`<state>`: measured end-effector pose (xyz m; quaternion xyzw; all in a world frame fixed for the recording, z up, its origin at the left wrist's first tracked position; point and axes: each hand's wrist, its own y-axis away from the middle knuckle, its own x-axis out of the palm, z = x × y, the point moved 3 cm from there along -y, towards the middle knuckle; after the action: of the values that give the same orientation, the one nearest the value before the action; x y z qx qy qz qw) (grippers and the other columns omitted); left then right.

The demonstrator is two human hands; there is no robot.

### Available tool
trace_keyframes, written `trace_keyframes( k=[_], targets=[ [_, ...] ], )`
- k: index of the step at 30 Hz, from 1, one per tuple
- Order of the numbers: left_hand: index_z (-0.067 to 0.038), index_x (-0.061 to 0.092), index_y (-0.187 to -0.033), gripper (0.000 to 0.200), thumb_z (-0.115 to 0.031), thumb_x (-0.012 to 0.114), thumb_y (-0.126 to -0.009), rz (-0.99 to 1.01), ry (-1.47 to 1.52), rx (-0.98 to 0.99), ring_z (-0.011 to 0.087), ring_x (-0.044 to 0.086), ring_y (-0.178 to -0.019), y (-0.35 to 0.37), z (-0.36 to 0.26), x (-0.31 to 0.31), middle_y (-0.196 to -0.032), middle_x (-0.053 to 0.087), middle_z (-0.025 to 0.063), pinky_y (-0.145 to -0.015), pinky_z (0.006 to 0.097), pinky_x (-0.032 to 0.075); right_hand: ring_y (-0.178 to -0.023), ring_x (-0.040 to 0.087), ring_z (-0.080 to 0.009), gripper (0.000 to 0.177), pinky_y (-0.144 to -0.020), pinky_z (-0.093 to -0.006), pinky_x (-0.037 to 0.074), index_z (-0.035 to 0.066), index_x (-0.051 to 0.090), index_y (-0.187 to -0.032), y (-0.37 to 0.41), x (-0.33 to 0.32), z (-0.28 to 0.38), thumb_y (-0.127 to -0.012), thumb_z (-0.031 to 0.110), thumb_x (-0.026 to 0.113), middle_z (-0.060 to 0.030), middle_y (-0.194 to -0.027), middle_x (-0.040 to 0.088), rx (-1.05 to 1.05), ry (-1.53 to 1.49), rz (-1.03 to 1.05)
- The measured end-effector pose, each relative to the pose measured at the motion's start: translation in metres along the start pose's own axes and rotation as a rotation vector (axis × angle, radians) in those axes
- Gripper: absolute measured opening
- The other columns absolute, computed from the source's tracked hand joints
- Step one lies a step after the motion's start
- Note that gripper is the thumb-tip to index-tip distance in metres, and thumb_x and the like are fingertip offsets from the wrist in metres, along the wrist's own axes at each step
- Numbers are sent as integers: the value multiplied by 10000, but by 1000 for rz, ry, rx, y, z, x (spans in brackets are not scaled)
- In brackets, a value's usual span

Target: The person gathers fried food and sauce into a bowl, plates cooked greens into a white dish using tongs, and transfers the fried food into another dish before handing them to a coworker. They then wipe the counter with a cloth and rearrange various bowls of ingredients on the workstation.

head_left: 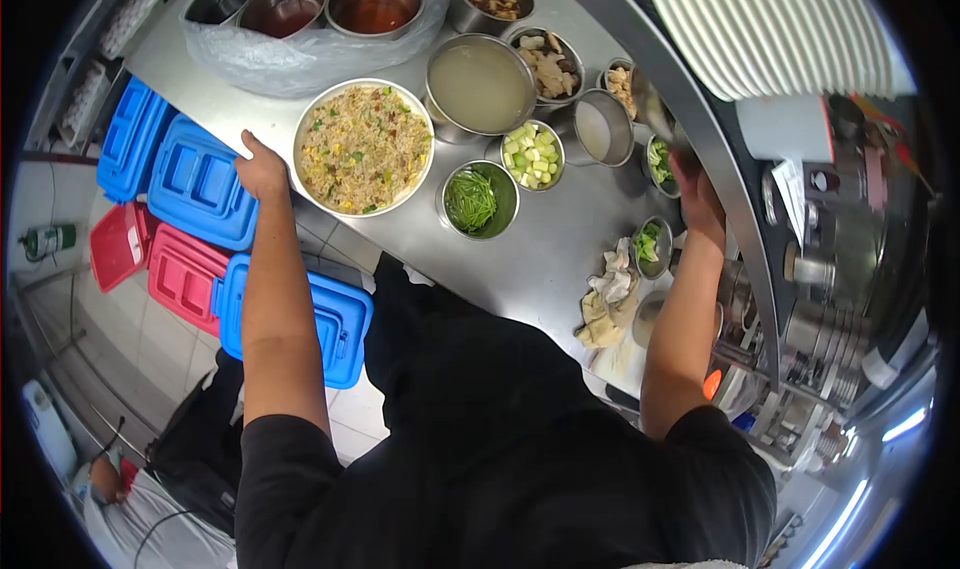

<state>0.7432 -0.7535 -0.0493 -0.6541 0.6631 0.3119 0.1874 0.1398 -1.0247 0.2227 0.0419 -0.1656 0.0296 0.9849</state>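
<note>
2 hands [262,171] near counter [500,279], shelf [735,184] edges

You have bare counter [535,259] between the chive bowl [480,201] and cloth [607,319]. The metal shelf edge [741,209] hems your right side.

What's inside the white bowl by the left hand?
Rice flecked green, yellow and red, filling the white bowl. Whatever lies beneath the top layer, including the bottom, is covered.
</note>
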Motion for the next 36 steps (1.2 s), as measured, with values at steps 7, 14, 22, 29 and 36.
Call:
trace_keyframes(
  k=[7, 14, 22, 29, 36],
  targets=[
    [212, 542, -1272, 913, -653, 430, -1003, 38, 83, 23, 510, 603, -1176, 13, -8, -7, -1240, 614, 402, -1026, 509, 471, -713, 703, -250, 208, -684, -375, 650, -67, 585, -1097, 178, -87, -41, -988, 94, 512, -149, -953, 678, 316, 278, -325],
    [232, 454, -1340, 940, -650, 397, -1021, 131, 167, 13, 513, 572, -1231, -2, 2, 2, -1314, 559, 424, -1059, 498, 458, -714, 706, -239, 190, -688, -376, 652, -14, 575, -1123, 270, -117, -143, -998, 123, 533, -130, -990, 674, 447, 269, -463],
    [233, 446, -1346, 873, -583, 447, -1036, 176, 361, -78, 489, 569, -1246, 8, -2, -1, -1343, 550, 404, -1065, 468, 463, -586, 671, -169, 478, -538, -307, 593, -4, 643, -1004, 276, -106, -95, -1048, 461, 545, -117, -804, 708, 786, 834, -234],
    [229, 471, -1329, 861, -580, 455, -1033, 113, 309, -26, 480, 595, -1216, -4, 11, 11, -1305, 579, 399, -1033, 476, 486, -576, 615, -157, 358, -555, -310, 521, 27, 686, -916, 113, -97, -40, -1047, 319, 526, -56, -714, 655, 242, 1162, -115],
    [216, 532, -1269, 880, -622, 434, -1018, 68, 134, -2, 503, 614, -1161, 1, 1, 2, -1226, 619, 403, -1010, 493, 480, -918, 717, -290, 374, -820, -437, 619, -35, 566, -1252, -114, -83, -102, -1046, 268, 493, -182, -1100, 676, 435, 888, -244]
  ],
)
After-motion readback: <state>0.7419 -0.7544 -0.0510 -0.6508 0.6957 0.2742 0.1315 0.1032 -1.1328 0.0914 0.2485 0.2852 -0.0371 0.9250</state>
